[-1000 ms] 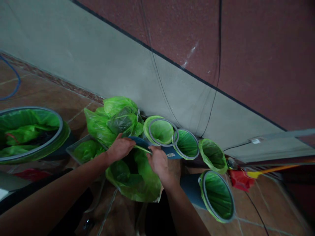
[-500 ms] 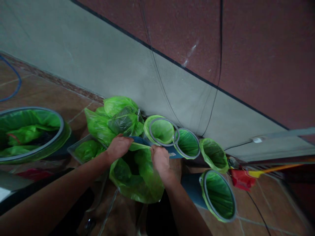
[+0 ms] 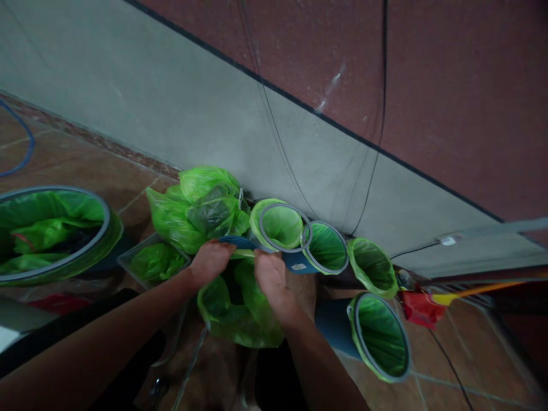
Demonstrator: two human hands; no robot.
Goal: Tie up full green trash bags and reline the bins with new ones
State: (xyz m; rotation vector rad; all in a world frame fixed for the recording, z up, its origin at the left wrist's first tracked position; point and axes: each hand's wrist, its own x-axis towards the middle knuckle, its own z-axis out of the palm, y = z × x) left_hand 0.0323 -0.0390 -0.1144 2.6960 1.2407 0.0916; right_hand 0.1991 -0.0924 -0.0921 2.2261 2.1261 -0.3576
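Note:
A green trash bag (image 3: 244,328) hangs open below my hands, its far edge at the rim of a blue trash can (image 3: 238,242). My left hand (image 3: 213,257) grips that edge on the left, fingers closed over it. Closed on the same edge a short way to the right is my right hand (image 3: 269,271). Between them a strip of the bag is stretched taut. Most of the can is hidden by the bag and my hands.
Filled green bags (image 3: 201,208) lie by the wall. A large lined bin (image 3: 107,220) stands left, beside a clear tub (image 3: 128,264). Several smaller lined bins, one a tilted blue bin (image 3: 336,325), are on the right. A red dustpan (image 3: 422,308) lies beyond.
My right hand has moved slightly left, nearer my left hand. The stretched strip of bag between them is shorter, and more of the blue rim shows.

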